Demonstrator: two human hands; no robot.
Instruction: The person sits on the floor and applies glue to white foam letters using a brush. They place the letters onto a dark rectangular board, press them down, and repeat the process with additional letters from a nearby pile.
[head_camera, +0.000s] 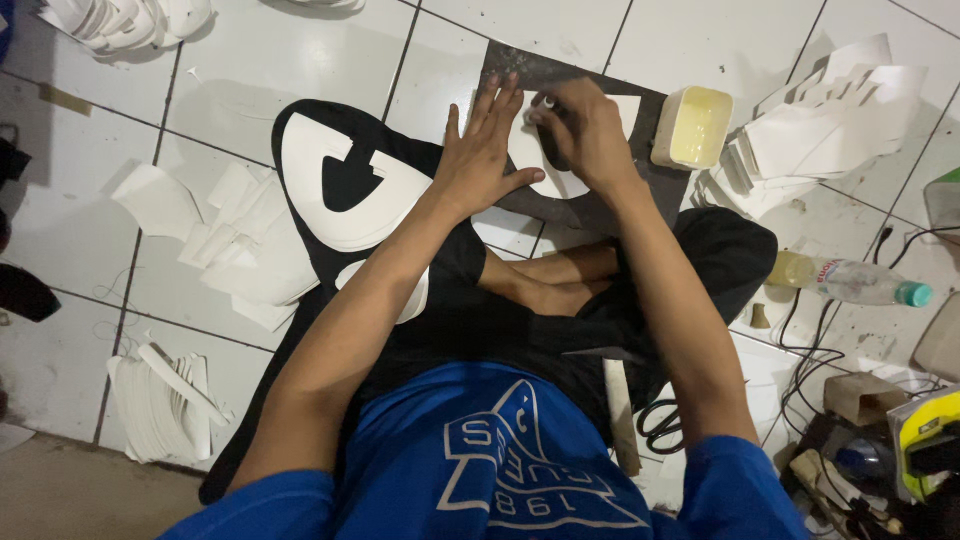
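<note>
Spreading across the whole view, a white tiled floor (300, 60) is seen from above, and a person is seated on it with legs crossed. A black sheet (300, 135) is laid over the tiles at the left knee, and large curved white cut pieces (330, 200) are stacked on it. A dark grey work board (600, 200) is set ahead of the legs, and a white cut piece (565, 180) is laid on it, directly under both hands. Loose white offcuts (240, 240) are scattered to the left, with a fanned stack of white strips (165, 400) below them. Another pile of folded white pieces (830, 125) is heaped at the upper right. A clear plastic bottle (850, 280) with a teal cap is lying on its side at the right. A cream tub of yellowish paste (692, 127) is stood just beside the board.

The left hand (480, 160) is pressed flat on the white cut piece, fingers spread wide. The right hand (585, 130) is curled, fingertips pinched narrowly on a small tool (547, 103) whose kind cannot be told, held against the same piece.
</note>
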